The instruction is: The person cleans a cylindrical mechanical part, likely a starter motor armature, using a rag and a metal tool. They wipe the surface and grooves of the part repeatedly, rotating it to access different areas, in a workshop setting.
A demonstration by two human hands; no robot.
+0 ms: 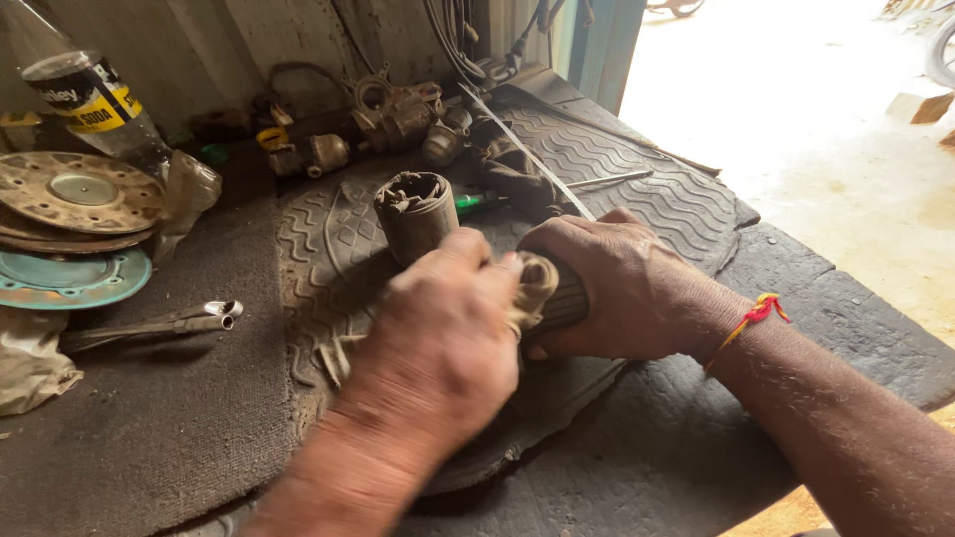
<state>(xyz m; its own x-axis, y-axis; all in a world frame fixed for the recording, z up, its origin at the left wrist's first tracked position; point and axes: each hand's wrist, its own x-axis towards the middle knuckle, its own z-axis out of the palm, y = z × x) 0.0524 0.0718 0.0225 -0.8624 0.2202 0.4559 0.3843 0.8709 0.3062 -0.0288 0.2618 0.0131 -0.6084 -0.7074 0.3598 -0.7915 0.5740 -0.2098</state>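
Observation:
My right hand [612,288] grips a dark ribbed cylindrical part [565,298] lying on a grooved rubber mat [637,179]. My left hand [448,338] presses a frayed, dirty rag [532,283] against the end of that part, fingers curled around it. A red and yellow thread circles my right wrist. Just beyond my left hand stands a greasy metal cylinder [416,211], upright on the mat and untouched.
Round metal discs [75,194] are stacked at the left beside a plastic bottle [95,99]. A tube wrench [164,323] lies on the dark cloth. Several greasy metal parts [398,114] and a green-handled screwdriver [476,202] sit at the back. The bench edge runs along the right.

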